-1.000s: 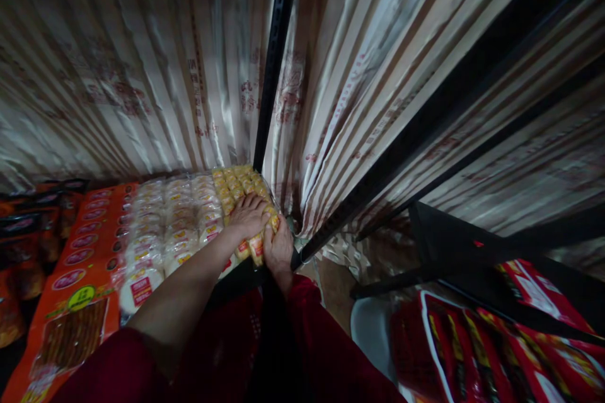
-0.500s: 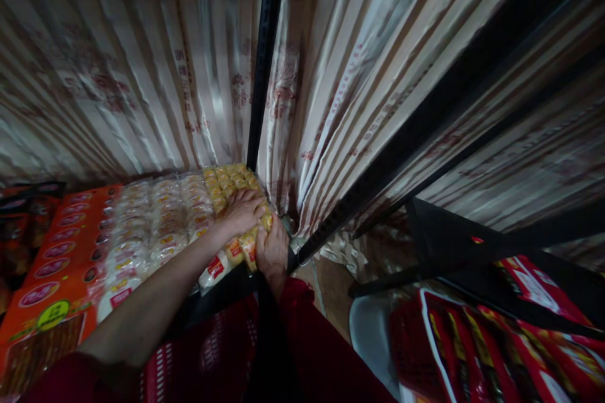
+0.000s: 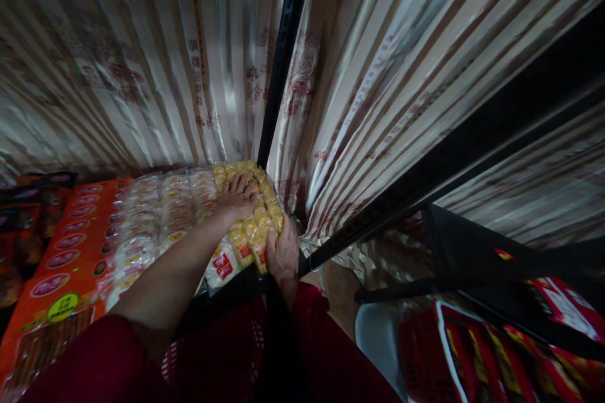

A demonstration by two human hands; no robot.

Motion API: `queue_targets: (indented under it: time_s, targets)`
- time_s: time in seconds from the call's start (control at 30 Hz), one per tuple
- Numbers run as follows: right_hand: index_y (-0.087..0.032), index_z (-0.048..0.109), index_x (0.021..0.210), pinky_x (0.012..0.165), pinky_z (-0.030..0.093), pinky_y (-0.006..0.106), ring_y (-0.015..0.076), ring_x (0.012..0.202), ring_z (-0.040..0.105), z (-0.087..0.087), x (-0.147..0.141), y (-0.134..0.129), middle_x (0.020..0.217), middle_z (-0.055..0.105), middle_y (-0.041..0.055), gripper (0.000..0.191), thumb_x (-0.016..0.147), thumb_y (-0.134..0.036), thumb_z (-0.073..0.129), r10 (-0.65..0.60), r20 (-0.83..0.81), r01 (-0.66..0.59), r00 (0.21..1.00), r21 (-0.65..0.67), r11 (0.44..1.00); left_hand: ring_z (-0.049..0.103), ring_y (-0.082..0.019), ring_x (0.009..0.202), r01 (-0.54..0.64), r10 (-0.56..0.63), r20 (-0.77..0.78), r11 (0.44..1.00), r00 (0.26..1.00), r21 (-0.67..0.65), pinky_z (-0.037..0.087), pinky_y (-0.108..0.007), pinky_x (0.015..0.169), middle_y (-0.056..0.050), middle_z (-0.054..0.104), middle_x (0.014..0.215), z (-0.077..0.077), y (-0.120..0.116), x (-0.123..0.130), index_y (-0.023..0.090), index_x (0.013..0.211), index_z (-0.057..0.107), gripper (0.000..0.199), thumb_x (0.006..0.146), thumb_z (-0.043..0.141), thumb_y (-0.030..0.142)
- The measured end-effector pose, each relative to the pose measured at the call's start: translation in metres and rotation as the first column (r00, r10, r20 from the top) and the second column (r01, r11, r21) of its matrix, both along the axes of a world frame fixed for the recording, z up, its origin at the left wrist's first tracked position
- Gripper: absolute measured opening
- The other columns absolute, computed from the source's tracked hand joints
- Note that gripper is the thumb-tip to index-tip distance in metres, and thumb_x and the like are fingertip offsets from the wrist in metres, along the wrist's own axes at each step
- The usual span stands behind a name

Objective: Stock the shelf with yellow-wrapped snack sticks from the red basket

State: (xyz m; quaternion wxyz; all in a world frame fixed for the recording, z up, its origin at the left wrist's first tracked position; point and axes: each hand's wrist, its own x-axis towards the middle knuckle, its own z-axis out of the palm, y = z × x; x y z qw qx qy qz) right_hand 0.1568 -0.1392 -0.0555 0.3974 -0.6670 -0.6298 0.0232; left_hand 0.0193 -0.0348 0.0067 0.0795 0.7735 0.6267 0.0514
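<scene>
My left hand (image 3: 237, 196) lies flat on top of the yellow plastic-wrapped snack packets (image 3: 256, 234), its fingers spread. Against the right side of the same packets rests my right hand (image 3: 284, 253), fingers stretched upward along the edge and thumb toward the front corner. The yellow packets sit in rows at the right end of a shelf. Just left of them are rows of clear-wrapped white packets (image 3: 171, 201), partly hidden by my left forearm. Further left are orange packages (image 3: 70, 233) with oval pink labels.
A black slotted shelf post (image 3: 283, 56) rises behind the packets. Pleated printed curtains (image 3: 222, 82) hang behind it. To the lower right, a red basket (image 3: 420, 352) holds red packets beside a pale rounded container (image 3: 378, 343). A dark shelf board (image 3: 454, 239) is above these.
My left hand has shifted from the right edge of the yellow packets onto their top, with its fingers more spread. My right hand stays at their side. The view has turned slightly left.
</scene>
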Motion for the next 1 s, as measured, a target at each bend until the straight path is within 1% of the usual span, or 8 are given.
queue_targets:
  time_s: [0.13,0.23,0.4,0.5,0.6,0.77,0.87,1.0]
  targets:
    - [-0.010,0.039,0.134,0.098,0.038,0.045,0.0258,0.119,0.046,0.001,-0.001,0.000,0.129,0.051,0.0175,0.048,0.092,-0.033,0.032,-0.003,0.001,0.003,1.000,0.009,1.000,0.006,-0.024,0.142,0.015,-0.015,0.012,1.000,1.000,-0.024,0.009,-0.050,0.114,-0.002,0.019,0.154,0.003,-0.004,0.001,0.023,0.142,0.031,0.056,0.090,0.024,0.044]
    - [-0.009,0.040,0.133,0.099,0.038,0.044,0.0257,0.118,0.047,0.001,0.000,0.000,0.128,0.052,0.0175,0.048,0.091,-0.033,0.032,0.000,0.002,0.000,1.000,0.008,1.000,0.003,-0.025,0.142,-0.006,0.007,0.044,1.000,0.999,-0.026,0.007,-0.050,0.114,-0.002,0.014,0.155,0.008,-0.002,0.001,0.024,0.144,0.028,0.059,0.090,0.021,0.048]
    - [-0.009,0.038,0.134,0.100,0.037,0.043,0.0257,0.119,0.047,0.001,0.001,0.000,0.130,0.051,0.0169,0.049,0.092,-0.034,0.031,0.005,0.004,-0.005,1.000,-0.007,1.000,-0.005,-0.025,0.142,-0.086,0.077,0.120,0.994,0.990,0.069,0.002,-0.051,0.114,-0.001,0.008,0.156,0.017,0.016,-0.005,0.027,0.145,0.024,0.061,0.090,0.018,0.052]
    - [-0.009,0.037,0.135,0.099,0.038,0.044,0.0260,0.120,0.046,0.002,0.001,0.000,0.131,0.050,0.0174,0.050,0.092,-0.034,0.030,-0.007,0.006,0.007,1.000,-0.019,1.000,0.001,-0.025,0.143,-0.108,0.106,0.073,0.994,0.992,0.030,0.003,-0.052,0.114,-0.003,0.012,0.155,0.018,0.024,-0.013,0.024,0.144,0.026,0.061,0.090,0.018,0.052]
    - [-0.010,0.037,0.135,0.098,0.038,0.043,0.0256,0.119,0.047,0.003,0.000,0.001,0.130,0.051,0.0172,0.050,0.092,-0.034,0.030,-0.002,0.006,0.002,1.000,-0.018,1.000,0.005,-0.023,0.143,-0.073,0.073,-0.002,0.997,0.997,-0.012,0.002,-0.051,0.114,-0.006,0.013,0.155,0.012,0.022,-0.018,0.020,0.145,0.024,0.063,0.090,0.019,0.051]
    - [-0.010,0.037,0.135,0.099,0.038,0.043,0.0257,0.119,0.047,0.001,0.002,0.001,0.130,0.051,0.0171,0.050,0.092,-0.034,0.030,0.004,0.012,-0.003,1.000,-0.025,1.000,0.000,-0.023,0.143,-0.051,0.049,-0.055,0.998,0.997,-0.034,-0.001,-0.048,0.114,-0.006,0.008,0.155,0.007,0.016,-0.020,0.019,0.146,0.019,0.064,0.090,0.019,0.050]
    - [-0.008,0.038,0.134,0.099,0.037,0.043,0.0256,0.120,0.046,0.000,0.002,0.001,0.130,0.050,0.0179,0.050,0.091,-0.033,0.030,0.013,0.014,-0.012,1.000,-0.017,1.000,-0.001,-0.023,0.143,-0.070,0.067,-0.064,0.996,0.996,-0.053,-0.001,-0.047,0.114,-0.005,0.008,0.156,0.011,0.017,-0.019,0.021,0.146,0.020,0.064,0.090,0.018,0.051]
    - [-0.011,0.039,0.133,0.100,0.037,0.044,0.0251,0.120,0.046,0.000,0.002,0.000,0.129,0.051,0.0170,0.048,0.091,-0.032,0.032,0.014,-0.008,-0.014,1.000,-0.009,1.000,-0.003,-0.022,0.142,-0.118,0.119,0.012,0.993,0.993,-0.016,0.001,-0.048,0.114,-0.005,0.004,0.156,0.022,0.024,-0.008,0.022,0.146,0.018,0.065,0.090,0.016,0.053]
